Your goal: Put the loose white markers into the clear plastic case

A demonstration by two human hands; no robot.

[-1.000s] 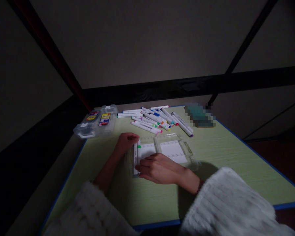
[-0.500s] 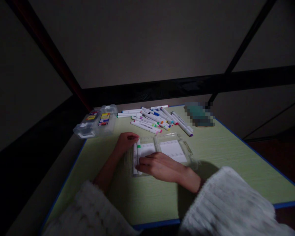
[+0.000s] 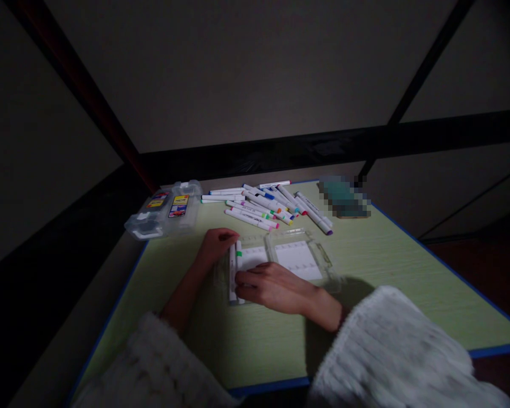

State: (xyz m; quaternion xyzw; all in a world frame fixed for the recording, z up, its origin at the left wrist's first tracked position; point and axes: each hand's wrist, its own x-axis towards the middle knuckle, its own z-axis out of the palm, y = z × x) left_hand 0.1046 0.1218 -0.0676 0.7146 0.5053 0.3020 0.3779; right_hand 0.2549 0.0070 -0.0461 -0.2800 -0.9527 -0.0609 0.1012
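An open clear plastic case (image 3: 300, 260) lies in front of me on the green table (image 3: 386, 283). Two white markers (image 3: 236, 260) lie side by side in its left half, one with a green cap. My left hand (image 3: 216, 243) rests curled on the case's left edge beside the markers. My right hand (image 3: 274, 288) lies over the near left part of the case, fingertips curled onto the markers' lower ends. Both sleeves are white and fluffy.
A heap of several white markers with coloured caps (image 3: 267, 207) lies at the table's far side. A closed clear case with coloured labels (image 3: 165, 214) sits at the far left corner. A blurred teal object (image 3: 344, 197) is at the far right. Dark rails surround the table.
My right hand's fingers shifted slightly along the markers in the case. The view drifted a little; everything else stays put.
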